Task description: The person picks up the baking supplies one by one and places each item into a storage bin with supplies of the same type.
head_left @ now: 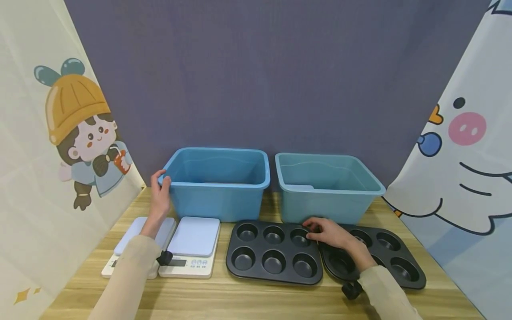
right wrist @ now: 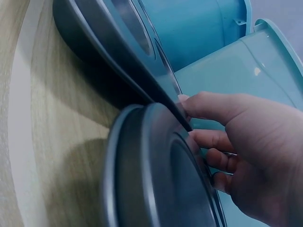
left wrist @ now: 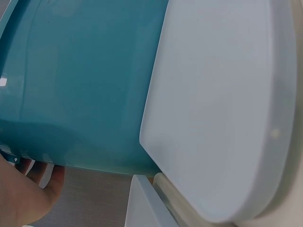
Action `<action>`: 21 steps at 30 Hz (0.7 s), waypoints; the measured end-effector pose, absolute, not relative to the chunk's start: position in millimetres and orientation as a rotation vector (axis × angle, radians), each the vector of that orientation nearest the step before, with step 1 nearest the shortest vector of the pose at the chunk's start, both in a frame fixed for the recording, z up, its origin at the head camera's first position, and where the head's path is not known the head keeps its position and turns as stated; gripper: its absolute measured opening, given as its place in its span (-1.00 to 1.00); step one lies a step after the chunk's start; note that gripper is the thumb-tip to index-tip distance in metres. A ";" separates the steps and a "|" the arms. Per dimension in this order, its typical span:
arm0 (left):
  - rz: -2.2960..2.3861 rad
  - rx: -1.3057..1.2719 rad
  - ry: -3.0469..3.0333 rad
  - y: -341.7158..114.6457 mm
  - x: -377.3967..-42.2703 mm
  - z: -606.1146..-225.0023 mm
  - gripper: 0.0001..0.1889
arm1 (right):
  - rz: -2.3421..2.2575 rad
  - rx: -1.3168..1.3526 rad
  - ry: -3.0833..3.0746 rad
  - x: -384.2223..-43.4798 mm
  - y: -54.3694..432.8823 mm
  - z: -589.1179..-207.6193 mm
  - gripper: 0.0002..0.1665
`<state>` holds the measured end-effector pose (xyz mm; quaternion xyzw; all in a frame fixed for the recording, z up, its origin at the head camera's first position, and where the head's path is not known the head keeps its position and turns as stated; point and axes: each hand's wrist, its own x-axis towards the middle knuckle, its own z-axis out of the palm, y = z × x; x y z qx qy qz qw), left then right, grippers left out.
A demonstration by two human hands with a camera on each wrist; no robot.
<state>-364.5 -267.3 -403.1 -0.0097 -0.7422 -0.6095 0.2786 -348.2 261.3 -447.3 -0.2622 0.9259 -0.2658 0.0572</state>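
Observation:
My left hand (head_left: 161,200) grips the left front corner of a blue plastic bin (head_left: 216,202), fingers over the rim and thumb on the outer side. The left wrist view shows curled fingers (left wrist: 56,182) at the bin's edge. My right hand (head_left: 332,233) is at the back right corner of a black six-cup muffin tin (head_left: 259,247), pinching its edge. In the right wrist view the thumb (right wrist: 203,105) lies on that edge, other fingers curled beside it. A second black muffin tin (head_left: 417,275) sits partly under my right hand and wrist. Both tins show doubled rims there.
Two white kitchen scales, one (head_left: 194,235) beside the other (head_left: 130,233), lie before the blue bin, partly behind my left forearm. A pale teal bin (head_left: 320,209) stands at the back right with something light inside. Behind the wooden table (head_left: 224,295) hangs a dark curtain (head_left: 272,80).

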 end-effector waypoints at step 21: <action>-1.666 -0.011 -1.953 -266.1 -364.2 -400.5 -0.50 | -0.796 -0.821 2.844 -344.0 264.8 -443.1 -0.55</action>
